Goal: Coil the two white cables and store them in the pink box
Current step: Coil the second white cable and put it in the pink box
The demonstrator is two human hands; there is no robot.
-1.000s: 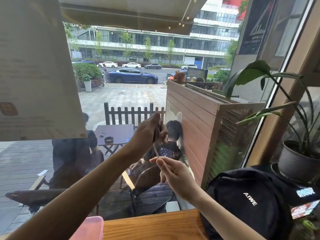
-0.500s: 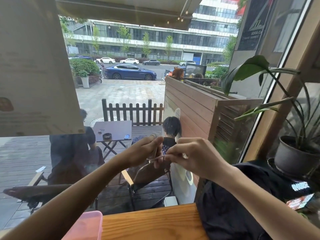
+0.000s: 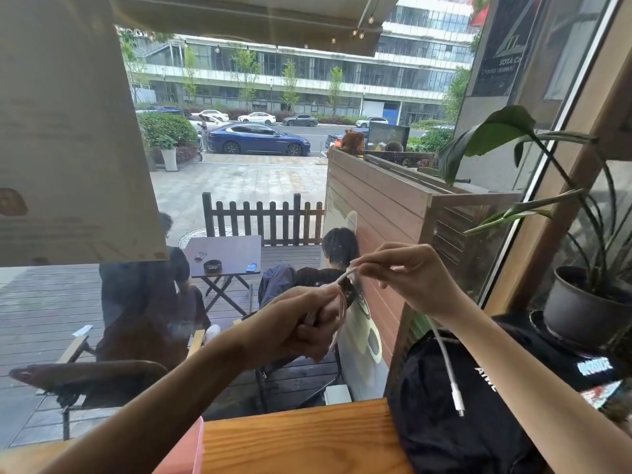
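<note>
The left hand (image 3: 301,323) is closed on a small bundle of loops of a white cable (image 3: 448,364), and the right hand (image 3: 407,278), pinching the strand just above, has been lifted up and rightward from where it met the left half a second ago. The free tail, plug lowest, is now seen hanging before the black bag (image 3: 444,422). One more wrap is judged under way; the pink box (image 3: 184,453) waits on the table (image 3: 301,436).

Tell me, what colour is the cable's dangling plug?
White, with a silver metal tip. The plug shows best in the head view.
</note>
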